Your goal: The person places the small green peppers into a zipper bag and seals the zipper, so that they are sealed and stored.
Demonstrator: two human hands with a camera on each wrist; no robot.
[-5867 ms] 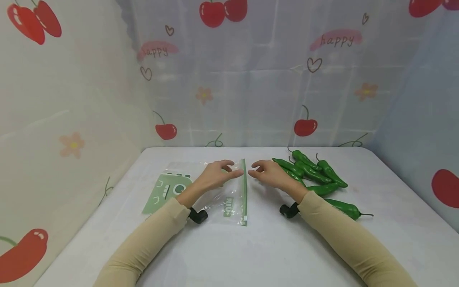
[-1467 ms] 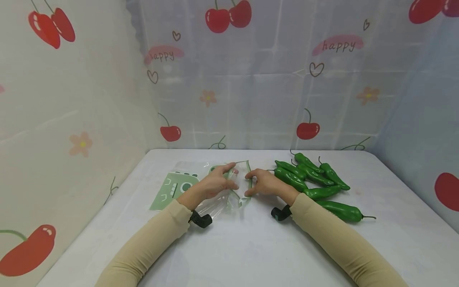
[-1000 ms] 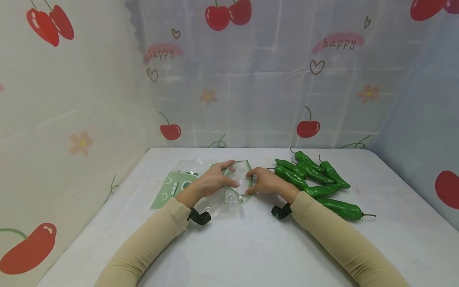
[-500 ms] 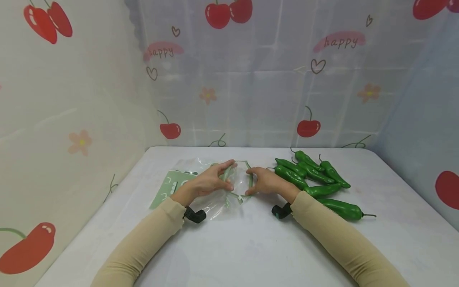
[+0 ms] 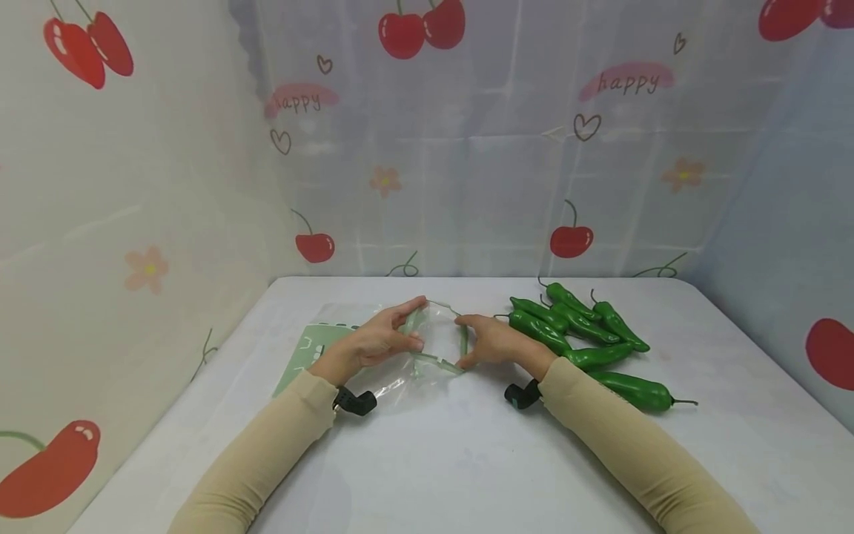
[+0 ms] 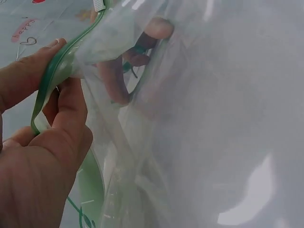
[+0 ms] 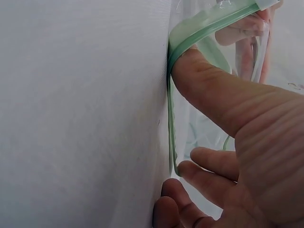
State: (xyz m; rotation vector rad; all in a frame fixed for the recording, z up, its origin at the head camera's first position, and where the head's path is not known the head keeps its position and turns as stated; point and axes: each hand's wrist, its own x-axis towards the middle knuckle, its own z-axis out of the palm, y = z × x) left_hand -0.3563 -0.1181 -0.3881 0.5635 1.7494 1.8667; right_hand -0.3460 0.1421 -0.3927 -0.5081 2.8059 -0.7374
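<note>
A clear zip bag [image 5: 399, 382] with a green cartoon print lies on the table, its green-edged mouth spread into a wide loop facing right. My left hand [image 5: 373, 340] grips the left side of the mouth. In the left wrist view, the green zip strip [image 6: 51, 71] runs between that hand's thumb and fingers. On the opposite side, my right hand [image 5: 492, 343] has its thumb and fingers spread apart at the mouth. The right thumb [image 7: 204, 80] presses against the green band in the right wrist view. Several green peppers [image 5: 537, 331] lie beside the right hand.
One larger green pepper [image 5: 637, 389] lies partly behind the right sleeve [image 5: 640, 437]. The white table [image 5: 427, 467] is bounded by a printed curtain [image 5: 467, 185] at the back and on both sides. Each wrist wears a small black camera [image 5: 356, 401].
The bag was flat with its mouth closed; both hands came to it and the mouth parted. Lately my left hand moved left, widening the loop. The right hand and peppers stayed nearly still.
</note>
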